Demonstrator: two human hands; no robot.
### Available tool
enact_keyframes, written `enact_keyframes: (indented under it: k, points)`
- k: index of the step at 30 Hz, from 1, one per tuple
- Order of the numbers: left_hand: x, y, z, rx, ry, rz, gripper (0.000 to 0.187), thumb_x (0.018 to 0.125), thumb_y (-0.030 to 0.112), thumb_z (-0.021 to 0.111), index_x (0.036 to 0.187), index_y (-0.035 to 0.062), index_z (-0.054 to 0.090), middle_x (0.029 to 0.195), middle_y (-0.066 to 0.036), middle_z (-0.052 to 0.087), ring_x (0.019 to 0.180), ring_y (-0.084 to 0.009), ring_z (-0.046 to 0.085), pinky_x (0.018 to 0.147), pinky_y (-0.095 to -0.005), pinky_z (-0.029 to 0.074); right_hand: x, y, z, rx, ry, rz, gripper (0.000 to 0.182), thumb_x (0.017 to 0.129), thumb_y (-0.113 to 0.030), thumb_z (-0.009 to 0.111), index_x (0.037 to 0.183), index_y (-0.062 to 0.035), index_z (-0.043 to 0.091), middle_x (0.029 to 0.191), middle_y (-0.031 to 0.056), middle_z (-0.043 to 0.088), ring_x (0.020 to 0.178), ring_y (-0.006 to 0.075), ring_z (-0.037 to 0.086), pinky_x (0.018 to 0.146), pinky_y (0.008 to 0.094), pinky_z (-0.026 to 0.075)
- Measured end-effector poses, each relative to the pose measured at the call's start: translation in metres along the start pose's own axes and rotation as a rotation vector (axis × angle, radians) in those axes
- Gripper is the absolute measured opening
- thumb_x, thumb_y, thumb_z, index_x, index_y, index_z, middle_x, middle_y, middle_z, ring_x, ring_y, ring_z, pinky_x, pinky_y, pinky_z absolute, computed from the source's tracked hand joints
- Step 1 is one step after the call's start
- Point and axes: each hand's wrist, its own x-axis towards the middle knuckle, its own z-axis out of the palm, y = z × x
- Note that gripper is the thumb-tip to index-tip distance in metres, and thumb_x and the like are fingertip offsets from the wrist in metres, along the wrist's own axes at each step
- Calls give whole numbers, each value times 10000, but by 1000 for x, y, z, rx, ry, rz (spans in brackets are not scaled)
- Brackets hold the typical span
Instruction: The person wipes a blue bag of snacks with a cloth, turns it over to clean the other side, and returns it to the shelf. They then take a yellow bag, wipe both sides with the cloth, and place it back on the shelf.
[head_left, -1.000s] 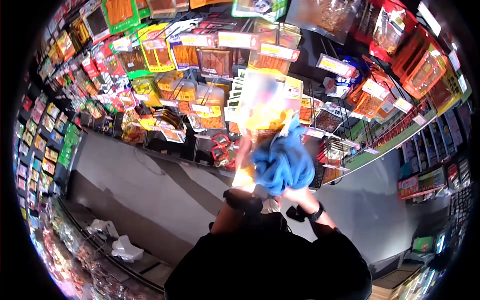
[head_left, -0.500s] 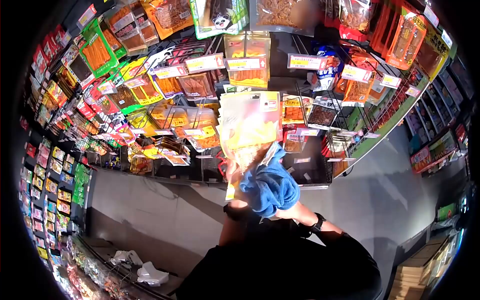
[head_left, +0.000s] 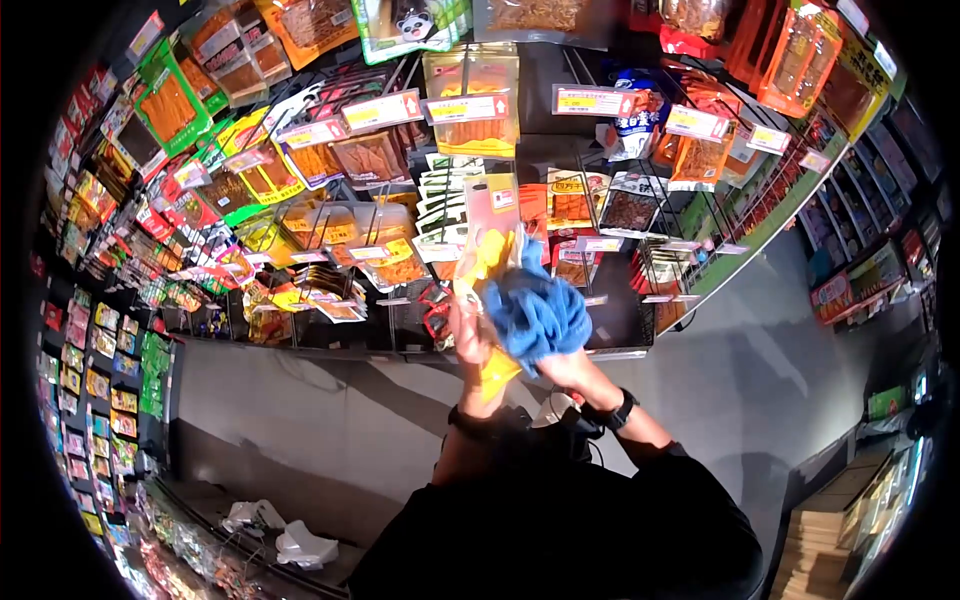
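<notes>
My left hand [head_left: 470, 335] grips yellow snack packets [head_left: 492, 250] from their left side, held upright in front of the shelf. A crumpled blue cloth [head_left: 540, 312] is bunched in my right hand [head_left: 566, 368], close against the right side of the packets. The cloth hides most of my right fingers. Behind the packets hangs a row of white and green packets [head_left: 440, 205]. A black band [head_left: 622, 408] is round my right wrist.
Hooks with snack bags [head_left: 375, 160] and price tags [head_left: 595, 100] fill the rack ahead. Its lower shelf edge [head_left: 610, 353] lies just beyond my hands. White plastic bags [head_left: 305, 546] lie at lower left. More shelves [head_left: 125, 370] stand at left.
The packets have turned more edge-on and show a narrower face. The blue cloth has moved slightly down and right of them. The white and green packets behind have come into view.
</notes>
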Motion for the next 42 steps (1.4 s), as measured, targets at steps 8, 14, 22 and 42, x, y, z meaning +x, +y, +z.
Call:
enact_keyframes:
  k: [8,14,22,42]
  points:
    - [-14,43,14,154,-107,-175,492,949,366,313,1321,46,349,1287,-99,452,1182,-208,435,1017,-356,311,-31,4,-8,20,-139,-78,426,799,-193,601,1187,-43,508,1194,107,516,1102,242,492,954,351,385]
    - [-15,8,29,353,-56,98,469,961,282,304,1293,-43,372,1000,-34,543,638,-81,426,556,-210,340,4,51,-6,55,168,-161,338,818,-145,564,1134,-28,546,1158,99,550,1088,224,508,946,353,394]
    - [-14,-10,-18,1182,66,930,285,825,-63,539,1101,-119,492,1009,-221,543,840,-300,554,728,-371,477,29,9,14,493,47,155,382,850,-227,609,1152,-16,509,1106,37,555,1003,127,506,919,318,392]
    - [5,17,4,-33,44,32,279,972,229,344,1049,1,484,658,29,419,467,-30,339,429,-176,228,41,5,17,329,125,63,437,796,-191,660,1166,-18,502,1139,58,550,1048,168,517,928,328,392]
